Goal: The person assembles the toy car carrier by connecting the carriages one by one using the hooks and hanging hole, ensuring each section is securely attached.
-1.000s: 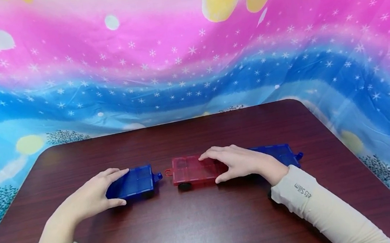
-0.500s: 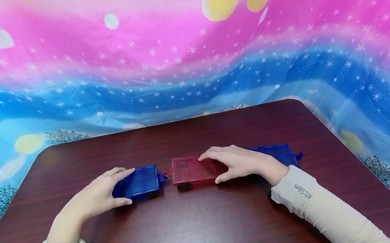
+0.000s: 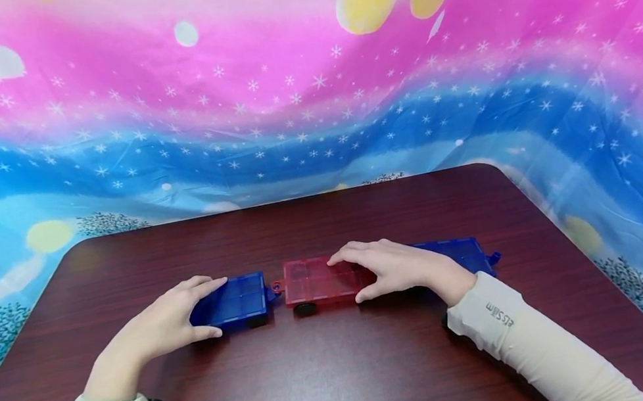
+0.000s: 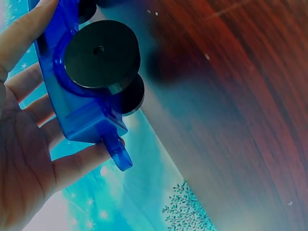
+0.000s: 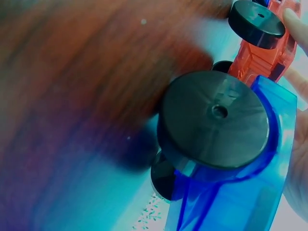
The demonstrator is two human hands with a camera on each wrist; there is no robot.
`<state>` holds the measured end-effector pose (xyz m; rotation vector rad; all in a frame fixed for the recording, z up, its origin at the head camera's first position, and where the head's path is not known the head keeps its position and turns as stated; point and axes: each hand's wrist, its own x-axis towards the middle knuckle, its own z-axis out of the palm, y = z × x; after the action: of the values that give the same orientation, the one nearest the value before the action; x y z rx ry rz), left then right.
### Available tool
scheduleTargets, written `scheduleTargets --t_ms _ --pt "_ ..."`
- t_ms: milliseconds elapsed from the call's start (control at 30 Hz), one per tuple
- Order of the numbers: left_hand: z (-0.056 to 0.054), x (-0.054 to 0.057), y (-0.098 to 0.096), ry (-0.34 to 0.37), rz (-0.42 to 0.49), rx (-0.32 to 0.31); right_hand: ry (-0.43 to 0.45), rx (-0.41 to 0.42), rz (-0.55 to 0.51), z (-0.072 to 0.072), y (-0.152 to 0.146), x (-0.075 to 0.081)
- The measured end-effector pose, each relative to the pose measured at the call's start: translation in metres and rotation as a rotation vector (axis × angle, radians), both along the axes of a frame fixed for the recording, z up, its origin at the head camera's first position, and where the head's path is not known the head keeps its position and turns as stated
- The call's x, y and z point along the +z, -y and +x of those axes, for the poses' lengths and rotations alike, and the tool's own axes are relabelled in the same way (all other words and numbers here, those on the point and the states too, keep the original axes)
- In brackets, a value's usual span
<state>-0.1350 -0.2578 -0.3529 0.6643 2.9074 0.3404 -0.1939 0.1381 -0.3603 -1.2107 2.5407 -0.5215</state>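
My left hand grips a blue translucent toy car base by its sides, thumb on the near edge and fingers on the far one. Black wheels and a small hook show on it in the left wrist view. At its right end, the hitch overlaps the red ring of a red toy car base. My right hand holds the red base between thumb and fingers. Behind it, a second blue car base lies partly hidden under my right hand and wrist.
The car bases stand in a row across a dark brown wooden table. A snowflake-patterned pink and blue cloth hangs behind the table and along its sides.
My left hand has slid the left blue car base to the right, bringing its hitch from apart to over the red ring. My right hand and the red base have stayed put.
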Motion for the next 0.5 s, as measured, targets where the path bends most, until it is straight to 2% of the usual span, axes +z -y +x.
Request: scheduleTargets --t_ms 500 --pt "0.0015 -0.0019 0.0005 0.011 0.016 0.006 0.012 0.006 0.002 -0.0002 0.0016 0.0018"
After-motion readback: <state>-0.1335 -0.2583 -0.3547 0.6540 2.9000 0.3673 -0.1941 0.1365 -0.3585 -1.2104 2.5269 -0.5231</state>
